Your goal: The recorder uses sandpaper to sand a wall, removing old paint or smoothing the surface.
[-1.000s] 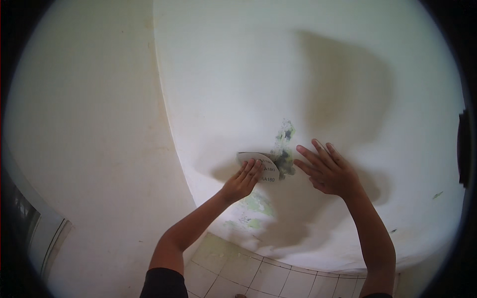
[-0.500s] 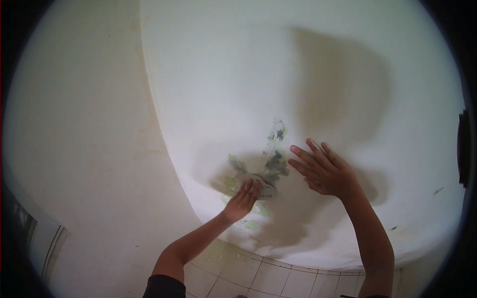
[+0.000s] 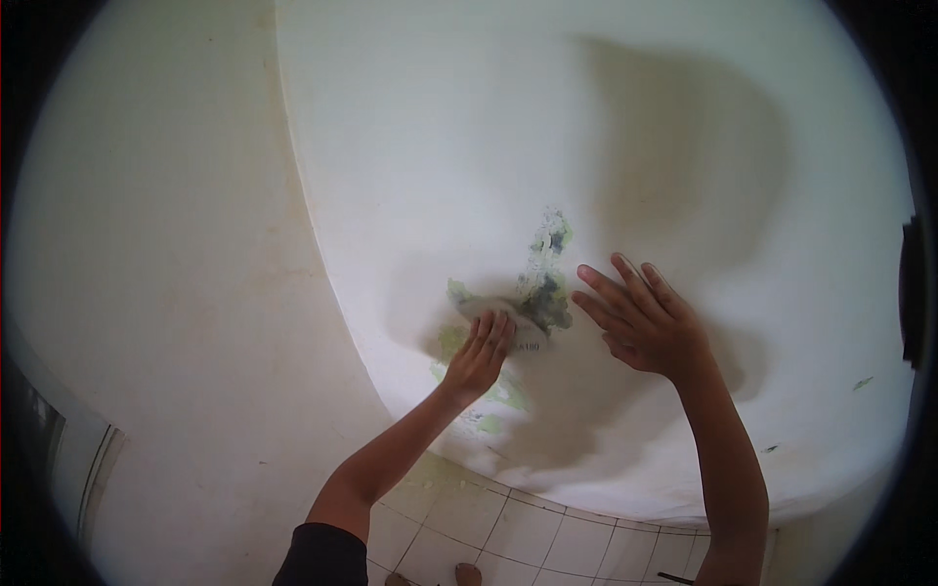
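Flat against the smooth, pale wall (image 3: 440, 146) goes the grey paper sheet (image 3: 532, 339), curved along its far edge, under the left hand (image 3: 479, 354), fingers held close together. It sits just left of a rough, flaking streak (image 3: 547, 259), green, white and near-black, with smoother green blotches (image 3: 496, 391) on its near side. The right hand (image 3: 645, 317) is empty, fingers fanned wide, right of the streak; whether it touches the wall is hard to tell. The left thumb is out of sight, so no telling if it pinches the sheet, and the sheet's underside is hidden. Feet (image 3: 469, 574) are cut off on the square-tiled floor (image 3: 528, 532). Compared with half a second ago, the left hand and sheet have slid farther up the wall, and more of the feet shows.
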A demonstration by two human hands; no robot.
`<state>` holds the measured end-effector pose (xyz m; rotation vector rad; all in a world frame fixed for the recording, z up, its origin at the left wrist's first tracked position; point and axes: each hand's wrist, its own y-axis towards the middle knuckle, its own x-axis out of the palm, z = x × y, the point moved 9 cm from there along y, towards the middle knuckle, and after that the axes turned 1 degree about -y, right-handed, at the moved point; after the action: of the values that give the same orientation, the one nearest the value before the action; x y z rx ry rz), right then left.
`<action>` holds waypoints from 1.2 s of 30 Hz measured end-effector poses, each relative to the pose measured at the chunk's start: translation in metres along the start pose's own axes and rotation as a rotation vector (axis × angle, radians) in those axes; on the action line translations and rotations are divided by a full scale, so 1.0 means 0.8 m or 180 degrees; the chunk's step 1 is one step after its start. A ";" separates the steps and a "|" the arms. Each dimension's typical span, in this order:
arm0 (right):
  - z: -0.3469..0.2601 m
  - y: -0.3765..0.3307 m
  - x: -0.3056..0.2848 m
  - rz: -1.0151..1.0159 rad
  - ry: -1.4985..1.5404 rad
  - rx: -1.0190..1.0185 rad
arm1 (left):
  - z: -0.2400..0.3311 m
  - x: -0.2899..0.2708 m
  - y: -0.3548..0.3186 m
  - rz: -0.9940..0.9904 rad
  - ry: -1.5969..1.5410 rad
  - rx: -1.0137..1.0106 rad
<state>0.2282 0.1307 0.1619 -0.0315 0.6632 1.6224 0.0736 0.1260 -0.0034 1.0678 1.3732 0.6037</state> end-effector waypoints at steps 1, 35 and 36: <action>0.001 0.001 0.001 -0.0001 0.0039 0.0014 | -0.008 -0.007 0.018 0.0146 0.0032 -0.0048; -0.002 0.002 0.006 -0.0185 -0.0036 0.0144 | -0.031 -0.045 0.068 0.1054 -0.0566 -0.1716; -0.002 0.000 0.008 -0.0197 -0.0016 0.0147 | -0.028 -0.041 0.065 0.0983 -0.0629 -0.1787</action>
<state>0.2263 0.1358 0.1580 -0.0142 0.6892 1.5468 0.0590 0.1261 0.0608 0.8509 0.7968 1.0113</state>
